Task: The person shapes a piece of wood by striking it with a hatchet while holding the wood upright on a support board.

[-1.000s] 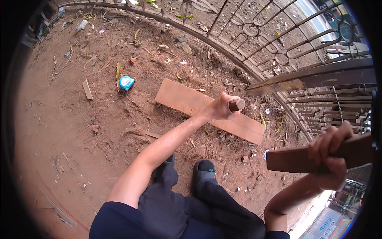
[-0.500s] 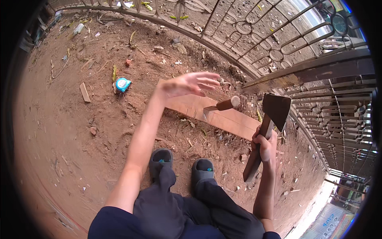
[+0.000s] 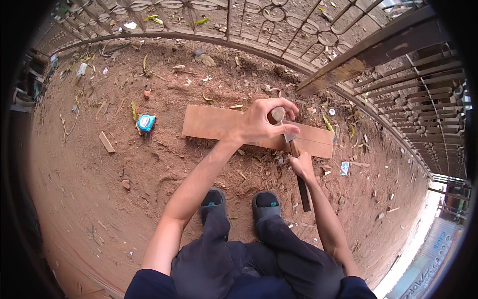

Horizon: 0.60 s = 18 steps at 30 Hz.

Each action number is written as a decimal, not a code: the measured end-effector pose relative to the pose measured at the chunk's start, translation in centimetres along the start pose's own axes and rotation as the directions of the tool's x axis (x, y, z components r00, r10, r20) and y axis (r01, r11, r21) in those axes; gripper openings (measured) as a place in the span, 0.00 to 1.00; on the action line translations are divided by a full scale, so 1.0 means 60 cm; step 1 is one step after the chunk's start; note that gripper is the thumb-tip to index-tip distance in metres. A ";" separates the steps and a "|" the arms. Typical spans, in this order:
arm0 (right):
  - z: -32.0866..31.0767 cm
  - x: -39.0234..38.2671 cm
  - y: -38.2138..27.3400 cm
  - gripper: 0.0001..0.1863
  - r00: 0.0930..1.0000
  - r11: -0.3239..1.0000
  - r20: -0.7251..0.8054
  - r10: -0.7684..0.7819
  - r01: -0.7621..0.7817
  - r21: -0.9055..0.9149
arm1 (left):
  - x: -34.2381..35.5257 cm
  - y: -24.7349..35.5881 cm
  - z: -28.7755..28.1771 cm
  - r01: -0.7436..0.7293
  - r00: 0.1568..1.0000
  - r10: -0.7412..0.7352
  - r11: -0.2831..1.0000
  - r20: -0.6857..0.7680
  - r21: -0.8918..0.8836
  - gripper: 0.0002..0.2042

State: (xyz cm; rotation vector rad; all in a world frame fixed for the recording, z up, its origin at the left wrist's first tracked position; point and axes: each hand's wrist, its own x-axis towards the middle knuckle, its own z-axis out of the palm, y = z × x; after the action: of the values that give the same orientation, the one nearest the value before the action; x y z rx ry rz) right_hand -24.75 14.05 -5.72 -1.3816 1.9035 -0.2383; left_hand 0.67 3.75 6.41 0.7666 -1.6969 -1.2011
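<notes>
A flat wooden board lies on the dirt in front of my feet, with a line running along its right part. My left hand is over the board, its fingers and thumb curled loosely round the wooden handle of a chisel. Only the round butt of that handle shows; the hand hides the blade. In my right hand is a hatchet, gripped by its dark handle. Its head, seen nearly edge-on, is close beside my left thumb and the chisel's butt.
A blue tape measure and a small wood offcut lie to the left. Beyond the board runs a metal fence, with a thick rusty post at the right. My sandalled feet stand near the board.
My left hand has come down from above the board and closed round the chisel's handle. My right hand has brought the hatchet leftward, its head now beside the chisel.
</notes>
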 end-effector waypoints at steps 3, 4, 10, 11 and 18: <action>0.004 -0.004 -0.015 0.14 1.000 0.997 0.002 0.008 -0.008 0.072 | -0.002 -0.030 0.029 0.118 0.988 -0.121 0.992 -0.094 -0.038 0.12; -0.002 -0.004 -0.022 0.13 0.995 0.987 0.077 0.068 -0.078 0.139 | 0.000 -0.038 0.025 0.077 0.992 -0.082 0.995 -0.096 -0.061 0.12; -0.023 -0.001 -0.020 0.13 0.953 0.935 0.242 0.183 -0.245 0.258 | -0.009 -0.036 0.039 -0.095 0.982 0.076 0.990 -0.175 -0.106 0.12; -0.020 0.000 -0.014 0.13 0.952 0.932 0.238 0.190 -0.251 0.261 | -0.009 -0.037 0.035 -0.105 0.982 0.087 0.990 -0.166 -0.099 0.12; 0.006 -0.010 -0.020 0.17 0.997 0.997 -0.024 0.069 -0.069 -0.016 | -0.080 -0.118 -0.119 -0.269 0.888 -0.042 0.760 -0.458 -0.591 0.14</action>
State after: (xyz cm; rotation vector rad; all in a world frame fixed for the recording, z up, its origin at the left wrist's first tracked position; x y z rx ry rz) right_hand -23.59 14.19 -5.04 -1.3270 1.9728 -0.2052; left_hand 9.07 2.71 -0.83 0.4405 -0.8379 -1.2841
